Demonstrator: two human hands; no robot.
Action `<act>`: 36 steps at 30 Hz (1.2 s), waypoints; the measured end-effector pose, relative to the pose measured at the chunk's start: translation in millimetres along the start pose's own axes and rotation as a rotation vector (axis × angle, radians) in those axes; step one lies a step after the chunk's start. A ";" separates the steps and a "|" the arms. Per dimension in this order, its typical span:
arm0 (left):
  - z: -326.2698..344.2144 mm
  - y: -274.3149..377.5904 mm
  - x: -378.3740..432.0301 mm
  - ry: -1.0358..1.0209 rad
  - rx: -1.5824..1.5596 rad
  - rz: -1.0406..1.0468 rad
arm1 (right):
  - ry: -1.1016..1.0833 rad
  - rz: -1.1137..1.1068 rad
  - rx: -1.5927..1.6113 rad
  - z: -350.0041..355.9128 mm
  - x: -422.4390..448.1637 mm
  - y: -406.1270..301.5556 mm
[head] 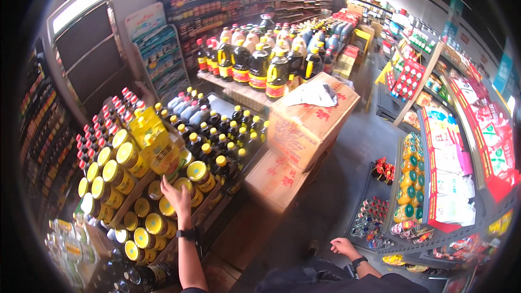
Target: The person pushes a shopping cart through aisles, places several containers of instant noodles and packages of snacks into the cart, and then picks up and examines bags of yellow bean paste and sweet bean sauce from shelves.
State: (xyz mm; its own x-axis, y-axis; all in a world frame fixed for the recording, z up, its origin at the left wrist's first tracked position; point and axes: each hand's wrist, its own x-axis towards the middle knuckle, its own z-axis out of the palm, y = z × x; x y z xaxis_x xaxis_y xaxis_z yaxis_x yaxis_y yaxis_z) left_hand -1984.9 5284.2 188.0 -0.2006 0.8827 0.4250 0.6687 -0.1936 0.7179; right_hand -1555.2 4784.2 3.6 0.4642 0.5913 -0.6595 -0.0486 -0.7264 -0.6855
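Note:
My left hand [178,198] reaches over a display of jars with yellow lids [154,224], its fingers apart and nothing visibly held. The fingertips are near the base of yellow boxed bottles [156,146]; whether they touch is unclear. Dark bottles with yellow caps [207,151] stand just beyond. My right hand [342,246] hangs low above the floor at my side, its fingers curled, with nothing seen in it. Each wrist wears a dark band.
Stacked cardboard cartons [276,177] with a white cloth [313,94] on top stand ahead. Behind them large sauce bottles [258,67] fill a table. Shelves with packaged goods [452,171] line the right, beside a grey floor aisle [346,150]. Clear bottles [71,244] stand lower left.

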 end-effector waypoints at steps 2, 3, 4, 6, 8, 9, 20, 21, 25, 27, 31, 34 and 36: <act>14.2 22.3 -16.7 -0.004 0.026 -0.012 | 0.033 0.055 0.049 -27.8 8.3 44.1; 25.1 34.9 -25.5 -0.009 0.033 -0.015 | 0.056 0.108 0.080 -41.5 12.0 68.2; 37.0 44.4 -36.8 -0.020 0.022 0.044 | 0.057 0.168 0.069 -53.5 14.6 86.0; 67.7 82.4 -64.2 -0.100 -0.012 0.139 | 0.070 0.229 0.101 -74.7 19.9 117.0; 113.1 134.7 -105.4 -0.257 -0.079 0.243 | 0.095 0.295 0.138 -100.4 17.5 158.9; 137.3 165.1 -124.2 -0.328 -0.117 0.322 | 0.106 0.301 0.180 -110.9 20.4 169.3; 290.4 407.1 -163.8 -0.226 0.103 0.839 | 0.201 0.077 0.343 -208.3 58.1 157.3; 298.1 408.7 -164.8 -0.221 0.071 0.836 | 0.217 0.052 0.392 -217.5 64.3 154.1; 290.7 401.2 -164.3 -0.286 -0.065 0.840 | 0.165 -0.049 0.427 -241.5 96.3 82.6; 283.1 397.6 -165.9 -0.363 -0.339 0.565 | 0.085 -0.131 0.454 -250.3 127.8 37.4; 280.6 359.6 -151.9 -0.341 -0.689 0.162 | 0.055 -0.460 0.521 -270.1 165.7 -107.1; 295.7 363.6 -164.9 -0.343 -0.770 -0.007 | 0.144 -0.595 0.486 -303.0 184.2 -213.6; 303.8 369.7 -170.6 -0.331 -0.776 -0.036 | 0.263 -0.719 0.458 -324.3 199.2 -281.1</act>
State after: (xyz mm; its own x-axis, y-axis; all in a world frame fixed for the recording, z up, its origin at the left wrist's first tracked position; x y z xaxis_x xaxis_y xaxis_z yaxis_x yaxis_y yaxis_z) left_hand -1486.0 5192.2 213.3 0.0891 0.9504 0.2980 -0.0396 -0.2956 0.9545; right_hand -1162.3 4992.7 165.0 0.7037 0.7099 0.0310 0.0096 0.0341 -0.9994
